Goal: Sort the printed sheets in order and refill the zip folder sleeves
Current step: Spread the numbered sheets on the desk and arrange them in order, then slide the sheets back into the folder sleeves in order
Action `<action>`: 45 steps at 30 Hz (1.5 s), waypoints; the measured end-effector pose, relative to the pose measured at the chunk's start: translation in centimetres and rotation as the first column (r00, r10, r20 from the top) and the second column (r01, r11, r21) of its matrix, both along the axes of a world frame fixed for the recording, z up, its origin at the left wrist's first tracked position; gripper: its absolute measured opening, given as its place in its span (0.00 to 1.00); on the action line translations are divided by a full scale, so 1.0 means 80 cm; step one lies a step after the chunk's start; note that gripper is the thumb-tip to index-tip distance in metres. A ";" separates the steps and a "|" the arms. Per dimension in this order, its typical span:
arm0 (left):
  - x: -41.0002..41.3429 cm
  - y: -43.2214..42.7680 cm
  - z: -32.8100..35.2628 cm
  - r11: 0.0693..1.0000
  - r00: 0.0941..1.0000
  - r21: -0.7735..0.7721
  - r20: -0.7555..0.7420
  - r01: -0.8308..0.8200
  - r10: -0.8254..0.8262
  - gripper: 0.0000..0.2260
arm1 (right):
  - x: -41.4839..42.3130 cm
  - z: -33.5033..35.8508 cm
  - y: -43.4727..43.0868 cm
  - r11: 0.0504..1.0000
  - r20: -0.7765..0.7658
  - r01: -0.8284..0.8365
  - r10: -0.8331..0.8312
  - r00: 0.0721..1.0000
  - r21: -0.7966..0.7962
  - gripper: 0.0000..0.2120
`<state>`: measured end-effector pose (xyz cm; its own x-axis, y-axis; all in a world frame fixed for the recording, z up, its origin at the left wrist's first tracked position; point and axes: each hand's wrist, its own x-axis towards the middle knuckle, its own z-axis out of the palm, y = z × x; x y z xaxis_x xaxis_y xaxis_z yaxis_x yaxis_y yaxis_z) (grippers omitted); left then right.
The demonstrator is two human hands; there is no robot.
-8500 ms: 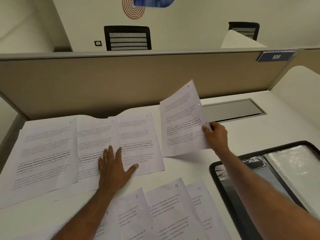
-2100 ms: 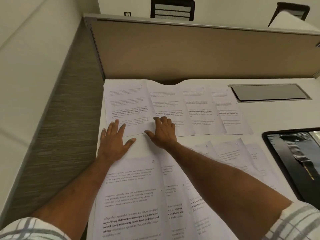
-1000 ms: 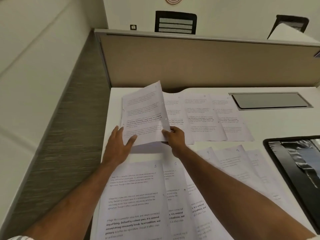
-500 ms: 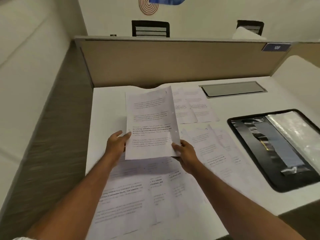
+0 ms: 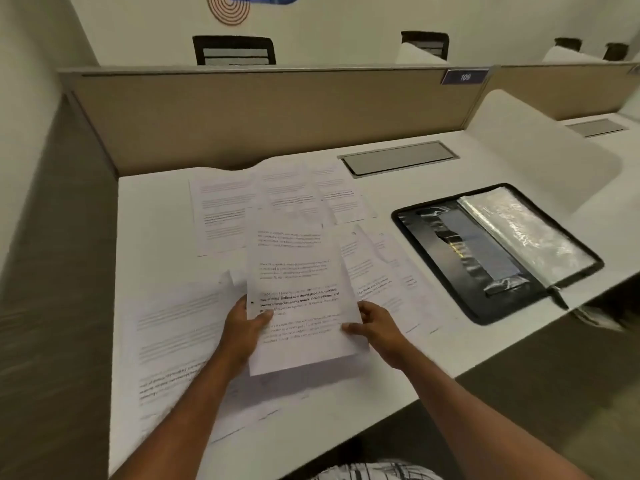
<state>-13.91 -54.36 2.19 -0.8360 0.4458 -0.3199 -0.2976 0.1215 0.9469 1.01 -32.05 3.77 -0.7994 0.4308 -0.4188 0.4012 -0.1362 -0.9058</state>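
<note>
White desk [image 5: 156, 237] stretches out before you, closed off at the far side by a beige partition [image 5: 263, 112] that carries a plate reading 109 [image 5: 465, 77]. You hold one printed sheet [image 5: 298, 271] above the desk at the near middle, its far end raised. Your left hand [image 5: 242, 329] pinches its left edge, thumb on the printed face, and your right hand [image 5: 377, 325] grips its near right edge the same way. More paper lies flat around it: a far row [image 5: 221, 209] overlapping side by side, a blurred near-left group [image 5: 173, 334] and some right-hand sheets [image 5: 381, 275] (one is marked 9 by hand). To the right, apart from the paper, the black zip folder [image 5: 437, 270] lies open and flat, with its clear sleeves [image 5: 519, 230] on the right half. A metal hatch [image 5: 398, 157] is set into the desk beyond it.
</note>
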 end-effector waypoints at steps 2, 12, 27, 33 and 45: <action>0.019 0.006 -0.002 1.000 1.000 0.003 0.006 -0.004 0.004 0.14 | 0.012 -0.001 0.009 1.000 0.015 0.008 -0.008 1.000 0.016 0.16; 0.091 0.038 0.003 0.995 0.996 0.058 0.040 -0.078 0.075 0.15 | 0.055 -0.006 0.074 0.998 -0.007 -0.063 0.063 0.998 0.009 0.12; 0.234 0.224 -0.004 0.963 0.963 0.044 0.066 -0.266 0.262 0.14 | 0.132 -0.009 0.257 0.971 -0.015 -0.216 0.219 0.976 0.101 0.12; 0.262 0.283 0.012 0.963 0.962 0.027 0.046 -0.269 0.268 0.14 | 0.153 -0.004 0.318 0.975 -0.013 -0.205 0.207 0.978 0.086 0.10; 0.220 0.398 0.001 0.987 0.987 0.001 0.026 -0.159 0.159 0.13 | 0.108 0.003 0.434 0.973 0.001 -0.207 0.208 0.978 0.103 0.10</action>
